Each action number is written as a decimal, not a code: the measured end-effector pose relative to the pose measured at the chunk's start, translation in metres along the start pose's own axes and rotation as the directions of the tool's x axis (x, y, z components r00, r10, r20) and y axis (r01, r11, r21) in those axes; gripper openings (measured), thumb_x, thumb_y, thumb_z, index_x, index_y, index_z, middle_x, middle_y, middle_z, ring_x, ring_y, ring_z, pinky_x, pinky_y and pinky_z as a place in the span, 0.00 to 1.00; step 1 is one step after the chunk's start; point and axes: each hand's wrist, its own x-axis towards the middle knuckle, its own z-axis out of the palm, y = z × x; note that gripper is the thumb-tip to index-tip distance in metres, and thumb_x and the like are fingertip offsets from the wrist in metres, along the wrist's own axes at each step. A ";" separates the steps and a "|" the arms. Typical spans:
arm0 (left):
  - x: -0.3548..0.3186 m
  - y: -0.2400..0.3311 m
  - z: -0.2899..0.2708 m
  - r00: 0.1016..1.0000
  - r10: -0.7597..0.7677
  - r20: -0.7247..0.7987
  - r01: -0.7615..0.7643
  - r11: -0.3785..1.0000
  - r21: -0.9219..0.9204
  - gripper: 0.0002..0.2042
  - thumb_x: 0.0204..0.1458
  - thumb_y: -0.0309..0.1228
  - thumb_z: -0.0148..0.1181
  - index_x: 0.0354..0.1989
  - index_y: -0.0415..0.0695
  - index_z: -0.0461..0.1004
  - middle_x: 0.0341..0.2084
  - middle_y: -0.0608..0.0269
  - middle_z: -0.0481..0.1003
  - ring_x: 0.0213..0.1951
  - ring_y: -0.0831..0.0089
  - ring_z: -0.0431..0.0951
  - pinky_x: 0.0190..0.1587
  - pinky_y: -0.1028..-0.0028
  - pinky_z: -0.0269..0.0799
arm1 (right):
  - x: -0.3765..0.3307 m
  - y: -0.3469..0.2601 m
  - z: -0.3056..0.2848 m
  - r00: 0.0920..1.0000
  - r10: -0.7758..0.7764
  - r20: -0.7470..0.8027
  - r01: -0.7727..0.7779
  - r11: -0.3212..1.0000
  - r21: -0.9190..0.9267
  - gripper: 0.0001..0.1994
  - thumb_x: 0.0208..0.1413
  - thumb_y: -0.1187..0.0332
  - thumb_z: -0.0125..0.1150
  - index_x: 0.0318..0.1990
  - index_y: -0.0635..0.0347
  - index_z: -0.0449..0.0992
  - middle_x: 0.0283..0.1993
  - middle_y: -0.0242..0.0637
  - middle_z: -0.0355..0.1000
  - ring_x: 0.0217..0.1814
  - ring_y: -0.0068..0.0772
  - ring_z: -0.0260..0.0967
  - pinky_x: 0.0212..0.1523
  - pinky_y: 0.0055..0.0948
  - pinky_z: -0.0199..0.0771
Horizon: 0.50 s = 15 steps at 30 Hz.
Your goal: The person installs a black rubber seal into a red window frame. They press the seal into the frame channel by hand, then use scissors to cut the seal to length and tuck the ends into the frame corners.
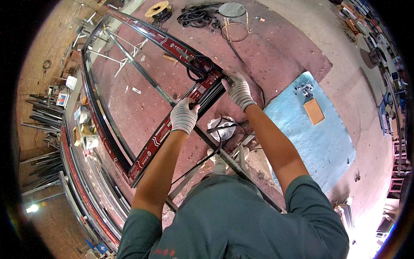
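Observation:
A large metal frame point(161, 134) with dark profiles and red printed film lies across a stand in front of me. My left hand point(184, 115), in a striped glove, is on the frame's near rail, its fingers curled at the edge. My right hand point(238, 91), gloved alike, grips the frame's near right corner, with the fingertips partly hidden. Just beyond that corner, a loop of black cord point(197, 71) lies over the right-hand rail. A metal bar point(142, 69) of the stand runs beneath the frame.
To the right, a blue sheet point(330, 142) holds a cardboard box point(314, 112) and small metal parts point(305, 90). A round-topped stool point(233, 10), coiled black strips point(198, 16) and a yellow spool point(157, 8) stand or lie beyond. Long profiles point(82, 181) are stacked at left.

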 end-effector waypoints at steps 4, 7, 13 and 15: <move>-0.005 0.008 0.007 0.999 -0.039 -0.009 0.039 0.998 0.039 0.14 0.54 0.35 0.68 0.43 0.42 0.74 0.41 0.49 0.78 0.44 0.50 0.80 0.48 0.59 0.75 | 0.007 0.008 -0.004 0.994 -0.069 0.084 0.056 0.987 0.151 0.19 0.56 0.70 0.68 0.56 0.58 0.78 0.48 0.43 0.76 0.46 0.40 0.76 0.45 0.32 0.77; 0.003 0.001 0.011 1.000 0.009 -0.014 -0.008 0.997 0.083 0.15 0.54 0.37 0.68 0.43 0.42 0.74 0.41 0.49 0.78 0.44 0.51 0.80 0.48 0.58 0.75 | 0.013 0.018 -0.008 0.970 -0.213 0.115 0.204 0.975 0.087 0.20 0.55 0.72 0.69 0.56 0.59 0.77 0.47 0.42 0.77 0.43 0.40 0.77 0.43 0.32 0.78; 0.019 -0.017 0.010 0.942 0.295 -0.159 -0.288 0.955 0.071 0.17 0.43 0.33 0.77 0.34 0.38 0.75 0.50 0.49 0.75 0.51 0.51 0.76 0.53 0.63 0.74 | 0.026 0.029 -0.014 0.923 -0.234 0.305 0.195 0.969 0.154 0.25 0.51 0.76 0.71 0.58 0.60 0.75 0.49 0.45 0.76 0.44 0.40 0.78 0.43 0.34 0.79; 0.026 -0.032 0.025 0.921 0.313 -0.232 -0.351 0.926 -0.142 0.17 0.43 0.30 0.77 0.35 0.37 0.75 0.56 0.48 0.72 0.53 0.54 0.75 0.54 0.65 0.74 | 0.029 0.031 -0.015 0.906 -0.270 0.326 0.241 0.962 0.128 0.26 0.50 0.77 0.71 0.59 0.61 0.74 0.51 0.45 0.75 0.44 0.42 0.77 0.44 0.35 0.79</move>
